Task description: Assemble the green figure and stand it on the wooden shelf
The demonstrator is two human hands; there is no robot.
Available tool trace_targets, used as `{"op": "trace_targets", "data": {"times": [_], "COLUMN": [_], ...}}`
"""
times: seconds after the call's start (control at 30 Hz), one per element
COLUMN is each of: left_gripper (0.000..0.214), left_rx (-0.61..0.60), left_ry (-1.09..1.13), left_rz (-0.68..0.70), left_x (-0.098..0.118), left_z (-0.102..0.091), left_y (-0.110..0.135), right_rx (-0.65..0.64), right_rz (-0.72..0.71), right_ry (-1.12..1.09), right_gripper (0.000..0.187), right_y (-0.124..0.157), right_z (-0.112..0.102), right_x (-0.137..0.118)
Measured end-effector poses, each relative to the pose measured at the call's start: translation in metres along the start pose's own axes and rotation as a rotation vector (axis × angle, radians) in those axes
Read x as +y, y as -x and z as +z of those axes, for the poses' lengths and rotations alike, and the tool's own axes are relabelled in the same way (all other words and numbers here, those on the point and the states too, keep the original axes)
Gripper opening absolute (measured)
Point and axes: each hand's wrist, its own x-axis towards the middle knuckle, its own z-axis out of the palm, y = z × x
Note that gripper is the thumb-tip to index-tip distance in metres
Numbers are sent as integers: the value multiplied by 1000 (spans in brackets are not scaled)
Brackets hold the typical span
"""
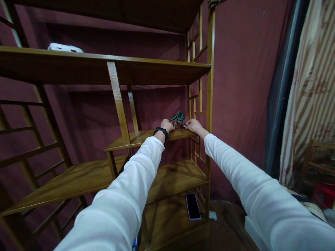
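Observation:
A small figurine (179,117), dark green above and brown below, stands on a raised wooden shelf board (141,138). Its fine details are too small to make out. My left hand (166,124), with a black band on the wrist, is closed at the figurine's left side; part of its grip is hidden behind the knuckles. From the right, my right hand (193,126) pinches the figurine's lower edge between thumb and fingers. Both arms reach forward in white sleeves.
The wooden shelf unit (210,104) has boards at several heights and a slanted-looking divider (117,101). A white device (65,47) lies on the upper board. A phone (193,206) rests on the lowest board. A striped curtain (309,90) hangs at right.

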Motion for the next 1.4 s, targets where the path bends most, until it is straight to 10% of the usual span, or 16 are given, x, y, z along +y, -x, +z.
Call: {"op": "trace_targets", "data": {"times": [0.57,0.77,1.03,1.2,1.4], "left_gripper": [35,30,34,36,31], "left_rx": [122,174,-308,-443,-421], "left_ry": [-187,135,-44,-338,-413], "left_rz": [-4,531,598,498,401], "left_x": [12,14,-136,-242,-305], "left_z": [-18,-61,-70,-78,-101], "left_y": [22,125,326,382,412], "right_rx": [13,98,268,253,132], "right_rz": [53,54,-117,-115,-42], "right_ry": [-100,-135,-191,-233,-133], "right_gripper": [20,25,28,28,32], "right_y": [-5,-1,-5,-11,-10], "right_z": [-1,-5,0,5,8], "right_x": [3,3,15,25,21]}}
